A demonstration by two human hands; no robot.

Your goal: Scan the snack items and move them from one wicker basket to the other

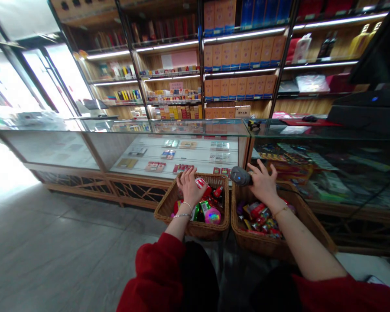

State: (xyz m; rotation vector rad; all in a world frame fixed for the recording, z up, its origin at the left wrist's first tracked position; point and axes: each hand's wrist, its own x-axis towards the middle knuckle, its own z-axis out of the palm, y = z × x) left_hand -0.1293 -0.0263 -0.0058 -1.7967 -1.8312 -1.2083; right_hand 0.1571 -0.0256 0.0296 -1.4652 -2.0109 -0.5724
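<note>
Over the left wicker basket (160,212), my left hand (189,190) is closed on a small red-and-white package (200,183), whose lower part is hard to make out. Beneath it lie colourful wrapped sweets and a shiny pink round item (212,216). My right hand (262,184) grips a dark handheld barcode scanner (240,176), its head pointing left toward the package; some of the fingers are raised. The scanner's handle is mostly hidden by the hand. Below is the right wicker basket (260,242), with many wrapped sweets (263,219) in it.
A glass display counter (169,126) stands right behind the baskets, with small packs inside. Shelves (240,60) of boxes and bottles line the wall. At the right are a dark monitor or till (367,110) and a red mat (312,122). Grey tiled floor (68,242) lies left.
</note>
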